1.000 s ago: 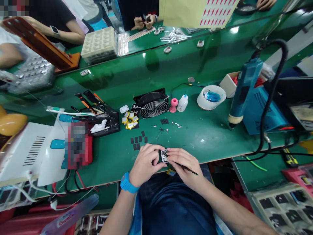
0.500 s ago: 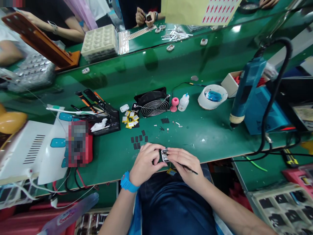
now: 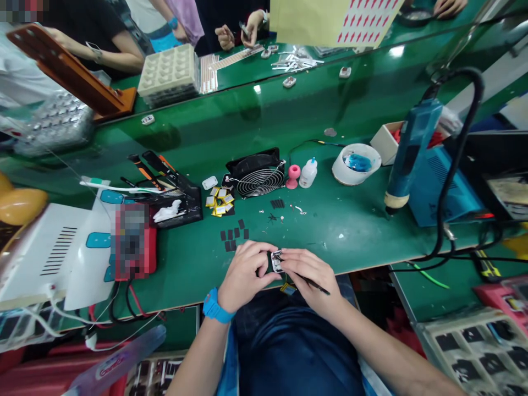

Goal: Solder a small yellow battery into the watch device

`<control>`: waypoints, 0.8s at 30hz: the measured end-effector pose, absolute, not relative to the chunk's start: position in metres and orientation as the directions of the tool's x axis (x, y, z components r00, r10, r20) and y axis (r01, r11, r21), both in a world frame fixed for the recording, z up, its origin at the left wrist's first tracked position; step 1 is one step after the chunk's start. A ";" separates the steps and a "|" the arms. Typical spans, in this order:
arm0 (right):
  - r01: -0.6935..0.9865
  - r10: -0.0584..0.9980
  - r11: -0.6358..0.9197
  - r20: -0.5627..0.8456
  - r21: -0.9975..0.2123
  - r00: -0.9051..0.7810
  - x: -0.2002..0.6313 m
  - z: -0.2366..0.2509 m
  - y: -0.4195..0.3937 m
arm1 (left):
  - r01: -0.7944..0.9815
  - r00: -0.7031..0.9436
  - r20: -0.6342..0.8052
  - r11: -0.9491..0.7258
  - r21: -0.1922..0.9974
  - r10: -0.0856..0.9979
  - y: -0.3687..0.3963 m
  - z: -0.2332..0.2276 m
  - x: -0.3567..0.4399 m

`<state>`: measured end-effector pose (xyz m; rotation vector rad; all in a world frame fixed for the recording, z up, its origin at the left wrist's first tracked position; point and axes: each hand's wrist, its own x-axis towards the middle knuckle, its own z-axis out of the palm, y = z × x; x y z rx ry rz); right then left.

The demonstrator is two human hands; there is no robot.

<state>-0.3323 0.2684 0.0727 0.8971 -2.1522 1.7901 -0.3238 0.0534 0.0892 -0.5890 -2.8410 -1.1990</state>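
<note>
My left hand (image 3: pixel 243 275) and my right hand (image 3: pixel 311 275) meet at the near edge of the green bench (image 3: pixel 350 231), both pinching a small silver-and-black part (image 3: pixel 276 262). A thin dark tool (image 3: pixel 315 284) lies across my right hand, pointing out to the right. A small yellow piece (image 3: pixel 287 288) hangs just under the part. On my left wrist is a blue watch (image 3: pixel 212 308). Several small black pads (image 3: pixel 233 235) lie on the bench just beyond my left hand.
A black fan (image 3: pixel 258 176), yellow-wrapped cells (image 3: pixel 219 201), a pink stand (image 3: pixel 292 176), a small white bottle (image 3: pixel 308 172) and a white cup (image 3: pixel 357 163) sit further back. A blue hot-air tool (image 3: pixel 406 154) stands right, a red device (image 3: pixel 132 242) left. Other people work across the bench.
My hands have stayed in place on the small part. The people across the bench have shifted their hands.
</note>
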 end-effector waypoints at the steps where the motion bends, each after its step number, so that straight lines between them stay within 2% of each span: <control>1: -0.558 -0.312 0.081 0.511 -0.826 -0.801 -0.332 0.073 0.268 | 0.336 -0.931 0.141 0.636 0.695 0.337 0.054 0.089 -0.324; 6: -0.535 -0.276 0.076 0.498 -0.841 -0.822 -0.331 0.073 0.267 | 0.333 -0.932 0.141 0.632 0.700 0.335 0.054 0.089 -0.324; 17: -0.580 -0.320 0.055 0.535 -0.813 -0.782 -0.328 0.065 0.267 | 0.331 -0.930 0.128 0.635 0.698 0.344 0.053 0.091 -0.324; 24: -0.551 -0.244 0.058 0.524 -0.832 -0.816 -0.329 0.068 0.263 | 0.357 -0.925 0.169 0.624 0.695 0.341 0.053 0.089 -0.326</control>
